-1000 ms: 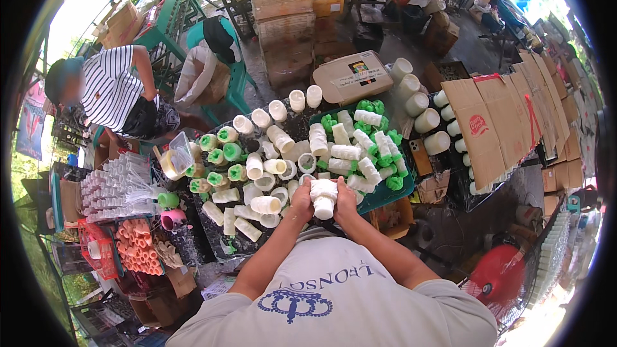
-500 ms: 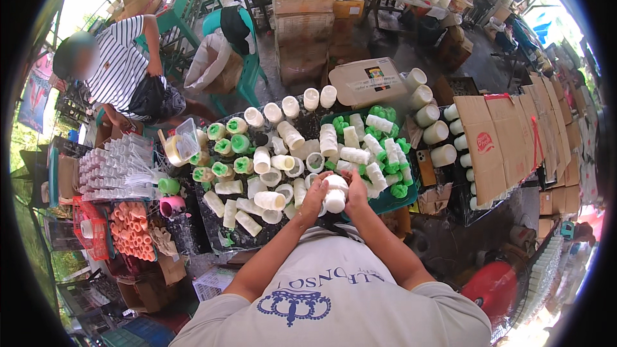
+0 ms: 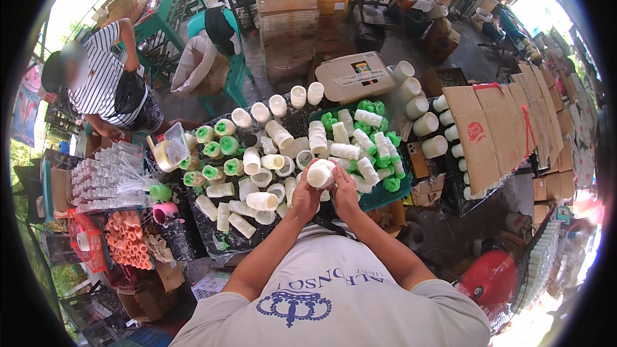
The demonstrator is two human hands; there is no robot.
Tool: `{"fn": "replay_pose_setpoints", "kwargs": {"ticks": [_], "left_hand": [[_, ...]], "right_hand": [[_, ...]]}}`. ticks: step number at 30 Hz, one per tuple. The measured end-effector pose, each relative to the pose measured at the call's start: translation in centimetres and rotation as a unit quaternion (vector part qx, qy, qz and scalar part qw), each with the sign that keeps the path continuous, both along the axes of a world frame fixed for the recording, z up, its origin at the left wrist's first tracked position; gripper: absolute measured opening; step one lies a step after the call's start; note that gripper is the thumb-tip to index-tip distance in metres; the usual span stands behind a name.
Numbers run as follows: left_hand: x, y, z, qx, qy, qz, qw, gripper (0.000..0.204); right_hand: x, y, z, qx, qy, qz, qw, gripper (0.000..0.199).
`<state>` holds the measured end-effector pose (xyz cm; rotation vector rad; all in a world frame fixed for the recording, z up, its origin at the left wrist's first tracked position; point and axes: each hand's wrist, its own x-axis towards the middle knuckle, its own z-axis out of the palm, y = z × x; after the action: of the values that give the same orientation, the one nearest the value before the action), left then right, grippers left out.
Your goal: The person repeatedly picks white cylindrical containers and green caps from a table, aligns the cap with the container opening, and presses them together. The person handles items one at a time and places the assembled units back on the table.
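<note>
Just over the near edge of the dark worktable (image 3: 204, 234), my two hands are closed around a cream-white, wax-like cylinder (image 3: 319, 174). My left hand (image 3: 304, 196) wraps its left side, and my right hand (image 3: 347, 195) grips it from the right. Its rounded end faces up between my fingers; the lower part is hidden by my hands. Several ribbed cream-white cylinders (image 3: 279, 135) stand or lie beyond and left of my hands. A teal tray (image 3: 384, 201) to the right carries more white cylinders among bright green crumpled pieces (image 3: 391, 184).
Green-and-white pieces (image 3: 229, 146) and a clear container (image 3: 177, 142) stand at the table's left. Orange pieces (image 3: 127, 234) fill a box farther left. A person in a striped shirt (image 3: 106, 77) is at the far left. Cardboard (image 3: 479, 135) and a red round fan (image 3: 491, 281) are at right.
My hands have shifted slightly left with the cylinder and turned it, so its rounded end now faces up and away from my body. The whole view has also shifted a little.
</note>
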<state>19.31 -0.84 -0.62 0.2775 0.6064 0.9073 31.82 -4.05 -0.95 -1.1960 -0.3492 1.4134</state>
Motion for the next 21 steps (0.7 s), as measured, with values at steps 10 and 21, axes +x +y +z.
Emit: {"fn": "replay_pose_setpoints", "kwargs": {"ticks": [10, 21], "left_hand": [[0.4, -0.1, 2.8, 0.086, 0.038, -0.008, 0.996, 0.053], [-0.2, 0.4, 2.5, 0.142, 0.177, -0.009, 0.974, 0.048]], "right_hand": [[-0.3, 0.6, 3.1, 0.059, 0.115, -0.023, 0.991, 0.047], [1.0, 0.4, 3.6, 0.075, -0.205, 0.046, 0.975, 0.039]]}}
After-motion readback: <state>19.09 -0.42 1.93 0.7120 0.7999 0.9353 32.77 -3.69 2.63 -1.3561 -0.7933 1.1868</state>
